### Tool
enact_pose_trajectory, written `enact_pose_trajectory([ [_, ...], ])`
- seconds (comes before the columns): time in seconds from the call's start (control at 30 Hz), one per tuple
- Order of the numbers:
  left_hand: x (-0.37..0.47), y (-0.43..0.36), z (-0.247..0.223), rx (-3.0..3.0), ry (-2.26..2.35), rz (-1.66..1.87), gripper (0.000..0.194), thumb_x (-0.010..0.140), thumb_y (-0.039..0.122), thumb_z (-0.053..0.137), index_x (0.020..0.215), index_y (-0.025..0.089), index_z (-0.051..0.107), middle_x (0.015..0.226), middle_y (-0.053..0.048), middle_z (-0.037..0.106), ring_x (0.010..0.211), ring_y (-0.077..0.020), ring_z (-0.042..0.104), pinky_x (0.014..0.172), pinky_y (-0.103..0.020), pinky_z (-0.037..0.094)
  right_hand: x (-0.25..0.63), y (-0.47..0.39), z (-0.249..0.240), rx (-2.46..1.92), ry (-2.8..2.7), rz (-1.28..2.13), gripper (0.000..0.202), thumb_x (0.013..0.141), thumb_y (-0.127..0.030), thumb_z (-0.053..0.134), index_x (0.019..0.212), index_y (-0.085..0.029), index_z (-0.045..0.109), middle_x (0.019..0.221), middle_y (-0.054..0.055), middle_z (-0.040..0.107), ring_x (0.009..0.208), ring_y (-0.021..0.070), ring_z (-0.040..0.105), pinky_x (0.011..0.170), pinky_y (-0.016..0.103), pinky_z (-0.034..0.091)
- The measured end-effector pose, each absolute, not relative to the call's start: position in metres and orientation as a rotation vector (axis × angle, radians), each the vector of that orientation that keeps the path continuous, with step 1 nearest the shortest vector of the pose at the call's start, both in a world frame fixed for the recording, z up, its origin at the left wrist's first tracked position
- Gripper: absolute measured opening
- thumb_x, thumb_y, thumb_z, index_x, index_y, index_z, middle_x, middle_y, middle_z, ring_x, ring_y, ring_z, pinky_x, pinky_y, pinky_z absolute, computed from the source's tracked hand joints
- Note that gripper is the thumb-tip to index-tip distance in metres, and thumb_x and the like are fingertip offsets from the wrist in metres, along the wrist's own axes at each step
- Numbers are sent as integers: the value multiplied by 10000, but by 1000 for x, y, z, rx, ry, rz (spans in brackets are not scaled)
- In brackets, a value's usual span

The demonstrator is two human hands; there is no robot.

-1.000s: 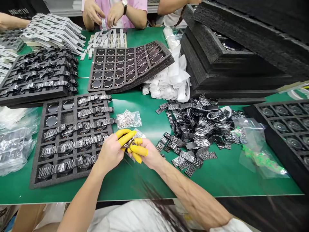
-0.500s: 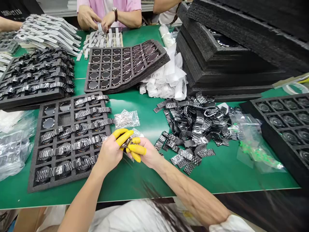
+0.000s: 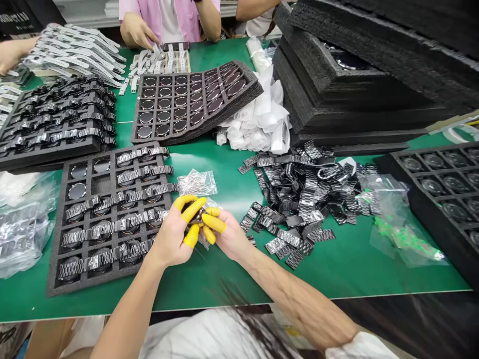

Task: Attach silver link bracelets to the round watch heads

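My left hand, with yellow finger cots, is closed around a dark, shiny watch head. Yellow-capped fingers of my right hand pinch at its right side; whether a strap or pin is between them is hidden. Just beyond my hands lies a clear bag of small silver pins, and a second bag shows partly beneath them. To the left, a foam tray holds watches with black link bands, some bare watch heads and one vacant slot. Loose black metal watch bands are heaped to the right.
Another foam tray of watch heads leans on white wrapping. Stacked foam trays rise at back right; one more tray lies at the right edge. Across the table, a person in a pink shirt handles pale straps.
My left fingers have shifted, with the thumb lower, exposing more of the watch head between my hands. Across the table, the co-worker's one hand has lifted away from the straps.
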State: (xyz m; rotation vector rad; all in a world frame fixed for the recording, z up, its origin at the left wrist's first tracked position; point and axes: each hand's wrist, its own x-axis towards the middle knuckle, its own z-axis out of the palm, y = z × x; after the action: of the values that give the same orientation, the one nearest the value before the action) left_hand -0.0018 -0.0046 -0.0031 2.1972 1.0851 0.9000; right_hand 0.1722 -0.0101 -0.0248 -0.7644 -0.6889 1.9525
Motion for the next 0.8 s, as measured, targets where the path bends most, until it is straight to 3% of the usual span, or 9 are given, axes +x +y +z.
enact_pose_trajectory([
  [0.13, 0, -5, -2, 2109, 1047, 920, 476, 1043, 229, 483, 1515, 267, 535, 1386, -142, 519, 1298, -314, 567, 1122, -525, 509, 173, -10, -24, -746, -711, 1942, 406, 840, -523, 852, 754, -206, 612, 477, -78, 538, 439, 101, 441, 507, 258, 385],
  [0.33, 2, -5, -6, 1973, 971, 994, 349, 1046, 257, 513, 1379, 262, 617, 1240, -105, 555, 1133, -257, 601, 1008, -445, 548, 173, -12, -24, -745, -747, 1945, 364, 842, -469, 860, 761, -199, 629, 493, -73, 561, 433, 98, 441, 491, 256, 343],
  [0.5, 2, -6, -9, 1783, 949, 1012, 381, 1046, 444, 548, 1352, 258, 676, 1275, -127, 605, 1167, -295, 614, 1001, -460, 554, 174, -14, -23, -729, -783, 1932, 400, 859, -501, 840, 729, -206, 603, 493, -67, 546, 452, 107, 456, 497, 258, 353],
  [0.6, 3, -5, -2, 1446, 937, 993, 473, 997, 591, 606, 1262, 223, 740, 1159, -121, 686, 1076, -296, 672, 930, -431, 580, 179, -10, -25, -710, -838, 1960, 420, 879, -570, 802, 759, -208, 627, 526, -56, 553, 458, 117, 458, 501, 270, 385],
  [0.67, 2, -4, 5, 1161, 919, 960, 493, 926, 593, 726, 1210, 191, 749, 977, -92, 724, 882, -246, 711, 787, -356, 592, 185, -4, -27, -690, -986, 1912, 440, 878, -607, 797, 753, -216, 637, 624, -26, 593, 561, 147, 540, 577, 297, 466],
  [0.73, -1, -1, 11, 997, 912, 995, 504, 843, 541, 845, 1172, 177, 731, 842, -50, 723, 712, -183, 691, 678, -291, 570, 191, 4, -29, -689, -1187, 1787, 459, 855, -623, 822, 729, -221, 641, 821, 26, 649, 847, 209, 648, 790, 362, 551],
  [0.8, -6, 1, 13, 987, 958, 1120, 480, 826, 492, 880, 1154, 195, 693, 816, -23, 723, 691, -165, 698, 677, -275, 576, 196, 11, -30, -732, -1301, 1686, 465, 830, -627, 848, 747, -216, 648, 1045, 68, 661, 1133, 255, 624, 1004, 429, 526],
])
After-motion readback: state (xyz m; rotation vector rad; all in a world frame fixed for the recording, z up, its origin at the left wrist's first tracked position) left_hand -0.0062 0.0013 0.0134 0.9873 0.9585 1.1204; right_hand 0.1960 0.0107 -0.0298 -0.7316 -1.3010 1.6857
